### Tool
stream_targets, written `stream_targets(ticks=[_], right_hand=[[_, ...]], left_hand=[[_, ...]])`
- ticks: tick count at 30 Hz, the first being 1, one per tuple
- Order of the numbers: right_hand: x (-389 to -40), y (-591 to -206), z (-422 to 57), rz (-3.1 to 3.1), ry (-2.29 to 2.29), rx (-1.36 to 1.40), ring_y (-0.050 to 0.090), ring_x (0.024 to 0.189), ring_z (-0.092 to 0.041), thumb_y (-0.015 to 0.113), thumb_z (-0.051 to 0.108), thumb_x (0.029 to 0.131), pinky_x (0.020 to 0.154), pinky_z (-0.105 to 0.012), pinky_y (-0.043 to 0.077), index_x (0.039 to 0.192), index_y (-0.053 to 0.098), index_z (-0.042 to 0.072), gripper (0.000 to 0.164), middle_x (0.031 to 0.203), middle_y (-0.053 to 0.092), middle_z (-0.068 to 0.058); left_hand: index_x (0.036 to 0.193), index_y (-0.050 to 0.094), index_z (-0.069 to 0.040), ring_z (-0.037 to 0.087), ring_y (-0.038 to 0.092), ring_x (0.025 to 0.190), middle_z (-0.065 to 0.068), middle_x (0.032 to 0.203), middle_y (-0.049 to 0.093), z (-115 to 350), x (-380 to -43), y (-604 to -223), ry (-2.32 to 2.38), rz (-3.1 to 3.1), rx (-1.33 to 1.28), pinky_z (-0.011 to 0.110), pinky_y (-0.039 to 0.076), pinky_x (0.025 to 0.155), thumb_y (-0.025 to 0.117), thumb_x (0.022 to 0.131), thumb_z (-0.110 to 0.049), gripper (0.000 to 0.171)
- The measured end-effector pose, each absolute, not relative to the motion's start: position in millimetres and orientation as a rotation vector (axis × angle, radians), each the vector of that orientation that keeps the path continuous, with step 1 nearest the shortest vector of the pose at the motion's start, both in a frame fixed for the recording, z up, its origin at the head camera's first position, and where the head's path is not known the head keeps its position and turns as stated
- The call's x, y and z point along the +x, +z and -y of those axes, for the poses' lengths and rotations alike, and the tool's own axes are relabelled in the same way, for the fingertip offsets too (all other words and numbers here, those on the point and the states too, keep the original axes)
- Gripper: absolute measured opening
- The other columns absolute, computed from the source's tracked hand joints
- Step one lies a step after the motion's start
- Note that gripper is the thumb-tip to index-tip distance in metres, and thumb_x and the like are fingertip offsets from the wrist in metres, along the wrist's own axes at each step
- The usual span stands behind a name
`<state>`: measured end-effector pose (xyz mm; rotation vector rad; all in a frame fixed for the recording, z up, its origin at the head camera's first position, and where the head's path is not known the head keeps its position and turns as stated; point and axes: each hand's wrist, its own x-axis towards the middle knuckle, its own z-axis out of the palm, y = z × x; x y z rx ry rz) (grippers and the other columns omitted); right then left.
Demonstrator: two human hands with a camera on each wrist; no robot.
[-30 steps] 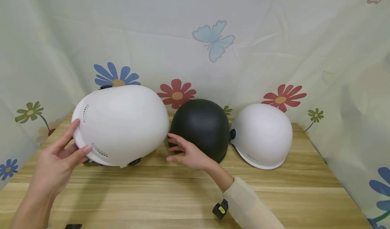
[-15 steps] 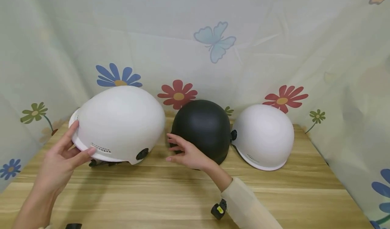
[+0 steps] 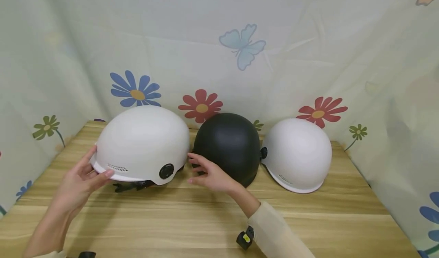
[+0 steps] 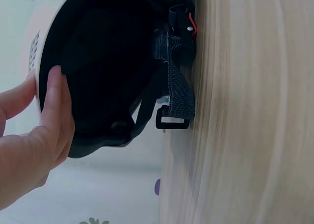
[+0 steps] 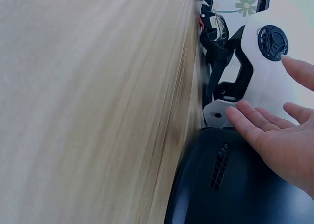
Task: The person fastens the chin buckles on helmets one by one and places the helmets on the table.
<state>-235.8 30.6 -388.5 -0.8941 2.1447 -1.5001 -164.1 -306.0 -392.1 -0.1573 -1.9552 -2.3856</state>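
My left hand holds a white helmet by its front brim. The thumb is on the outer shell and the fingers reach under the rim, against the dark inside in the left wrist view. The dome faces up, and black straps with a buckle hang beneath it close to the tabletop. My right hand is in front of a black helmet, its fingers extended loosely toward the white helmet's rear end. Whether the fingertips touch that shell I cannot tell. Nothing is gripped in the right hand.
A second white helmet sits right of the black one, close against it. All are in a row toward the back of the wooden table. Behind and at both sides hangs a flower-printed cloth.
The left white helmet has rolled from its tilted pose to dome-up and come lower, showing its side knob. My left hand has shifted right with it. The right hand has barely moved.
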Motion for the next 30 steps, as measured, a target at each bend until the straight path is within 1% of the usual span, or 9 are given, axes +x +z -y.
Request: stream_targets(ticks=[4,11,13,15,18,20,24,27,30], right_hand=[[-236.3,-390.2,-29.7,-2.131,-1.505,-0.893,0.043,0.118,-0.04,0.064,0.002,0.084,0.095,-0.049,0.038,0.141,0.03,0.005,0.067,0.138,0.037,-0.02],[-238.1,-392.1,-27.2,-2.11,-1.522,-0.913,0.043,0.12,-0.039,0.064,-0.001,0.083,0.094,-0.049,0.038,0.141,0.029,0.005,0.068,0.141,0.033,-0.018],[-238.7,-392.7,-26.3,-2.113,-1.517,-0.912,0.042,0.12,-0.037,0.064,0.0,0.083,0.094,-0.048,0.039,0.141,0.029,0.005,0.068,0.142,0.032,-0.017],[-239.3,-392.3,-25.5,-2.112,-1.513,-0.905,0.042,0.121,-0.036,0.064,-0.001,0.083,0.095,-0.048,0.038,0.142,0.029,0.006,0.068,0.143,0.031,-0.016],[-240.6,-391.7,-24.0,-2.115,-1.507,-0.902,0.041,0.122,-0.036,0.064,0.0,0.084,0.095,-0.047,0.038,0.142,0.03,0.006,0.067,0.144,0.03,-0.014],[-242.0,-391.6,-22.9,-2.127,-1.497,-0.899,0.04,0.122,-0.036,0.064,0.001,0.084,0.096,-0.046,0.038,0.142,0.03,0.007,0.067,0.145,0.03,-0.013],[-244.0,-391.5,-20.3,-2.162,-1.456,-0.889,0.039,0.124,-0.033,0.065,0.005,0.084,0.096,-0.044,0.039,0.142,0.031,0.009,0.067,0.145,0.03,-0.009],[-244.6,-391.3,-18.7,-2.172,-1.44,-0.878,0.039,0.125,-0.031,0.065,0.005,0.084,0.096,-0.045,0.038,0.142,0.031,0.01,0.068,0.145,0.031,-0.007],[-245.3,-391.1,-17.5,-2.183,-1.436,-0.872,0.039,0.125,-0.031,0.065,0.004,0.083,0.096,-0.045,0.038,0.142,0.031,0.01,0.068,0.144,0.031,-0.008]], left_hand=[[0.147,-0.002,-0.017,-0.004,0.055,0.095,0.038,0.14,-0.007,305.3,-165.2,-392.5,-2.276,2.095,-0.137,0.021,0.05,0.075,0.06,0.084,0.006,0.091],[0.146,-0.005,-0.013,-0.011,0.047,0.094,0.04,0.136,0.019,305.2,-167.0,-393.0,-1.854,2.502,-0.011,0.013,0.047,0.072,0.066,0.085,-0.015,0.093],[0.145,-0.006,-0.014,-0.001,0.051,0.102,0.039,0.136,0.022,305.3,-167.4,-394.1,-1.795,2.563,0.002,0.013,0.046,0.072,0.066,0.085,-0.018,0.094],[0.145,-0.008,-0.015,0.018,0.051,0.111,0.039,0.136,0.022,305.5,-167.8,-394.7,-1.753,2.608,0.011,0.012,0.045,0.071,0.065,0.086,-0.02,0.094],[0.144,-0.011,-0.016,0.042,0.037,0.12,0.037,0.138,0.02,306.1,-169.1,-394.3,-1.733,2.662,0.024,0.012,0.044,0.07,0.064,0.086,-0.025,0.095],[0.143,-0.014,-0.017,0.047,0.031,0.121,0.037,0.14,0.016,306.7,-170.8,-393.7,-1.726,2.693,0.029,0.013,0.044,0.071,0.064,0.086,-0.027,0.096],[0.14,-0.019,-0.019,0.048,0.03,0.122,0.037,0.141,0.01,306.4,-173.9,-392.8,-1.71,2.767,0.034,0.036,0.046,0.085,0.064,0.086,-0.031,0.1],[0.139,-0.022,-0.018,0.051,0.028,0.122,0.04,0.14,0.007,305.2,-176.1,-392.0,-1.726,2.792,0.025,0.057,0.034,0.092,0.064,0.086,-0.029,0.102],[0.139,-0.024,-0.017,0.053,0.025,0.122,0.039,0.14,0.002,304.0,-180.0,-390.4,-1.724,2.808,0.006,0.063,0.028,0.092,0.064,0.086,-0.029,0.103]])
